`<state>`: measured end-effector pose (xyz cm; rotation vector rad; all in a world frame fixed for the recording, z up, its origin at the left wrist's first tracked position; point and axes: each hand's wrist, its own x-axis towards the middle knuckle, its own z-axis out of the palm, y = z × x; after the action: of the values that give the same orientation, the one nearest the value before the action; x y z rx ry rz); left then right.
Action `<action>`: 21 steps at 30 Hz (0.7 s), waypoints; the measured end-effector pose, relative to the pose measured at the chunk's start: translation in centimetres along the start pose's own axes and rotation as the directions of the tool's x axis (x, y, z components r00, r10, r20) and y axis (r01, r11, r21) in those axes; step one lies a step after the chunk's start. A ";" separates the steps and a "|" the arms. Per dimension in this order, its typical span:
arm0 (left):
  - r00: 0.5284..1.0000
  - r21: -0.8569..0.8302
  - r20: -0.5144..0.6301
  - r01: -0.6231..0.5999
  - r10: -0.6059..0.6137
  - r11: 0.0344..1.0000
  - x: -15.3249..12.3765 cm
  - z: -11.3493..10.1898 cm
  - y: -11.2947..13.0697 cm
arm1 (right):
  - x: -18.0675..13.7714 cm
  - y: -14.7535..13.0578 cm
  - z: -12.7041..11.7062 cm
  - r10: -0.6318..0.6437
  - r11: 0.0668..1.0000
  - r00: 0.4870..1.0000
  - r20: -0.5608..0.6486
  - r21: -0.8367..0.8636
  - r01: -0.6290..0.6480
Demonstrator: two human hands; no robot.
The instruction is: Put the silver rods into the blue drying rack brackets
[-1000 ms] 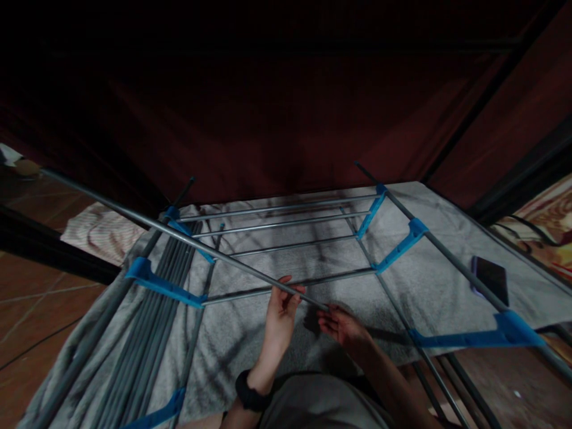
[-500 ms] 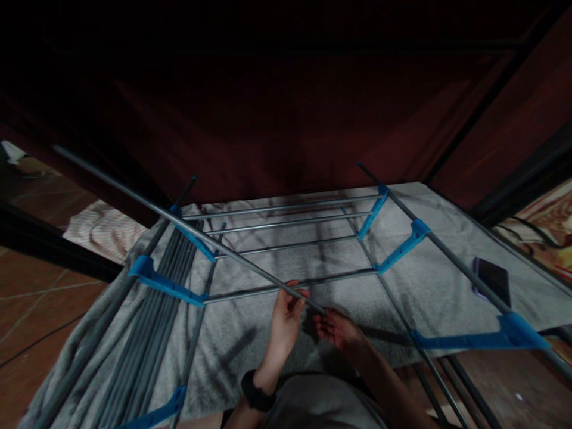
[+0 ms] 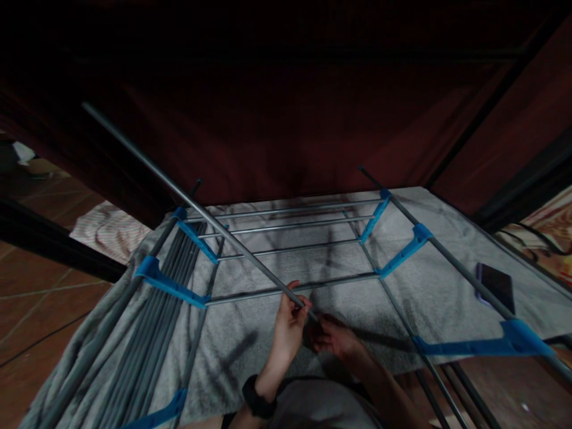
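A long grey metal tube (image 3: 196, 207) slants from the upper left down to my hands, its far end raised against the dark backdrop. My left hand (image 3: 291, 319), with a dark band at the wrist, is closed around the tube near its lower end. At that lower end, my right hand (image 3: 335, 338) has its fingers curled on the tube tip. Beneath lies a rack frame of grey tubes with blue plastic brackets (image 3: 172, 286) on the left and a matching blue bracket (image 3: 402, 253) on the right. Several thin crossbars (image 3: 290, 292) span between them.
Several loose grey tubes (image 3: 154, 322) lie side by side at the left on a grey blanket (image 3: 250, 339). A phone (image 3: 496, 286) rests at the right, partly behind a frame tube. A dark red panel (image 3: 290, 131) stands behind. A striped cloth (image 3: 109, 232) lies at far left.
The tube's far end has swung up and slightly right, so it slants more steeply. Both hands stay at its lower end, which has shifted slightly left.
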<state>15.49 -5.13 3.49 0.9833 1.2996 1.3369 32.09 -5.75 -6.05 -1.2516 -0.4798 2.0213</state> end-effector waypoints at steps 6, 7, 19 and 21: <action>0.998 0.093 0.021 -0.059 0.058 0.994 0.4 -1.5 0.2 | 0.0 -1.2 -1.1 -0.081 0.992 0.997 -0.011 -0.094 0.079; 0.998 0.108 0.013 -0.063 0.062 0.992 0.5 -1.8 0.3 | -0.2 -1.6 -1.2 -0.099 0.991 0.995 -0.019 -0.097 0.097; 0.978 0.242 -0.148 -0.111 0.149 0.964 1.0 -6.9 1.0 | -2.0 -6.1 -2.0 -0.265 0.963 0.959 -0.099 -0.081 0.258; 0.972 0.274 -0.166 -0.115 0.164 0.955 1.1 -8.1 1.1 | -2.0 -6.7 -2.1 -0.281 0.959 0.953 -0.110 -0.075 0.274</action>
<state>7.25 -5.55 3.72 1.1712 1.6067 1.4161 36.94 -2.75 -1.55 -1.2562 -0.6248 1.6976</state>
